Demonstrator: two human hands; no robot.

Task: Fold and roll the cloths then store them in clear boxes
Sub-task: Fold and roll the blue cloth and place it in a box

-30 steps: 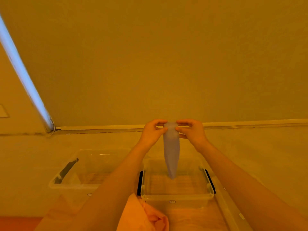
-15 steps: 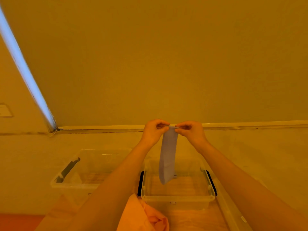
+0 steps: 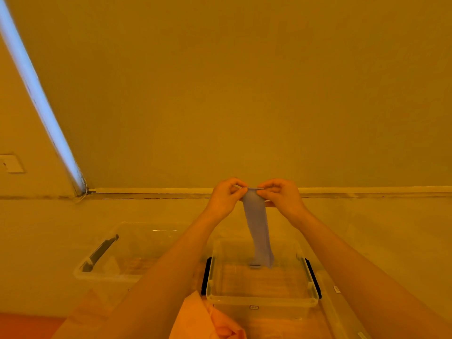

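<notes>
A narrow bluish-grey cloth [image 3: 258, 228] hangs down as a long strip in front of me. My left hand [image 3: 223, 198] pinches its top left corner and my right hand [image 3: 281, 195] pinches its top right corner, the two hands close together. The strip's lower end dangles over a clear box [image 3: 261, 298] with black side latches, directly below. A second clear box [image 3: 102, 270] stands to the left. An orange cloth [image 3: 205, 321] lies crumpled at the bottom edge, near my left forearm.
The boxes sit on a wooden surface against a pale wall with a ledge [image 3: 151, 190]. A slanted bright strip [image 3: 36, 94] runs down the left. A wall plate [image 3: 11, 163] is at the far left. A clear lid [image 3: 340, 311] lies right of the near box.
The hanging cloth has swung: its lower end went left, then back to the right. Both hands keep pinching its top edge at about the same spot.
</notes>
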